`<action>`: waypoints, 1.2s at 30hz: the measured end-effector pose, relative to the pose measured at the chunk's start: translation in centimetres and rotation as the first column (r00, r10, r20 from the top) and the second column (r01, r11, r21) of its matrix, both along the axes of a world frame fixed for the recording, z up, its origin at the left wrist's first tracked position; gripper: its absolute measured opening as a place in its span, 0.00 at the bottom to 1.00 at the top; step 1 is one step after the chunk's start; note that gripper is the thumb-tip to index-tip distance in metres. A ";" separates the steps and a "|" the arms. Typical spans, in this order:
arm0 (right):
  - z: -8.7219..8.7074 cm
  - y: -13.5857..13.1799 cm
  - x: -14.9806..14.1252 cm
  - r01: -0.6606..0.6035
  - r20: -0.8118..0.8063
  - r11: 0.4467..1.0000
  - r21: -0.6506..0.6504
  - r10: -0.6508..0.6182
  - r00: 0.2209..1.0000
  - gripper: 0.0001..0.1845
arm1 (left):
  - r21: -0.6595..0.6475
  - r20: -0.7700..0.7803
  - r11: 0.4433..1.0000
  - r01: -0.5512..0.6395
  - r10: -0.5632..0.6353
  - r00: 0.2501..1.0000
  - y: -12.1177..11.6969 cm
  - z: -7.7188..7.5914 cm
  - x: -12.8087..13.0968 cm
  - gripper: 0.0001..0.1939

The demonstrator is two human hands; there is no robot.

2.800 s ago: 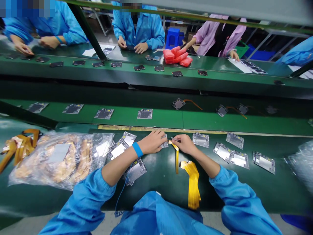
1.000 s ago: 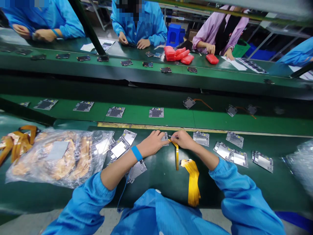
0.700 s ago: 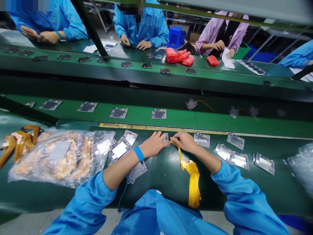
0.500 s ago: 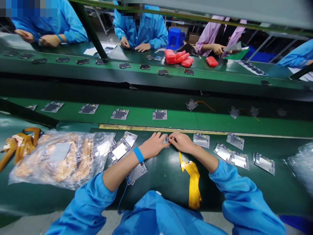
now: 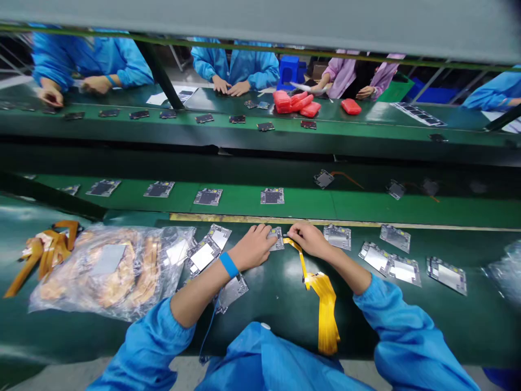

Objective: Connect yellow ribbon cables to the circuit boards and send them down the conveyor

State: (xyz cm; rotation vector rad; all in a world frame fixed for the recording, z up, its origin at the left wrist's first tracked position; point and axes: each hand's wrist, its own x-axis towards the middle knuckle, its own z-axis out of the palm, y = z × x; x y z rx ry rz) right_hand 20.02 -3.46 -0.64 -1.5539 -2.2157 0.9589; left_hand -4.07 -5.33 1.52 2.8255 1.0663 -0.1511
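My left hand [image 5: 253, 248] rests at the left side of a small circuit board [image 5: 277, 239], its fingers holding the board on the dark green table. To the right of it, my right hand [image 5: 310, 239] pinches the end of a thin yellow flex cable [image 5: 302, 260] close to the board's right edge. Whether cable and board touch cannot be made out. Below, a bundle of yellow flex cables [image 5: 325, 312] lies under the held cable's lower end. A blue wristband [image 5: 229, 264] circles my left wrist.
A clear plastic bag [image 5: 109, 271] of orange flex cables lies left, beside loose cables [image 5: 49, 247]. Boards [image 5: 202, 255] pile by my left forearm; others [image 5: 446, 274] lie right. Beyond runs a green conveyor [image 5: 240, 209] carrying boards. Co-workers sit opposite, near red packets [image 5: 311, 109].
My right hand has shifted slightly right, uncovering more of the board and the cable's end. The whole view has moved a little. Conveyor boards sit slightly further right in the picture.
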 end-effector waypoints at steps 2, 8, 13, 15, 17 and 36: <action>0.0 -0.7 0.7 0.056 -0.109 0.998 0.032 -0.053 0.993 0.11 | -0.020 -0.023 0.999 -0.028 0.027 0.999 0.2 0.2 0.2 0.14; 0.2 -4.2 3.7 0.164 -0.235 0.986 0.033 -0.151 0.960 0.15 | -0.056 0.038 0.995 -0.081 0.084 0.996 1.3 0.7 -0.5 0.21; -0.2 -7.3 6.0 0.258 -0.232 0.966 -0.004 -0.252 0.940 0.17 | 0.007 0.134 0.938 -0.348 0.344 0.930 5.7 2.8 -2.9 0.20; -0.4 -8.3 6.5 0.264 -0.216 0.964 -0.002 -0.259 0.942 0.17 | 0.047 0.143 0.874 -0.483 0.473 0.870 8.0 3.4 -3.5 0.24; -0.4 -9.1 6.9 0.248 -0.186 0.969 0.001 -0.244 0.952 0.17 | 0.103 0.118 0.823 -0.558 0.547 0.829 10.0 3.5 -3.3 0.28; 1.3 -12.5 4.7 0.010 0.199 0.997 -0.080 0.007 0.980 0.11 | -0.003 -0.138 0.979 -0.205 0.202 0.970 14.6 1.1 6.4 0.40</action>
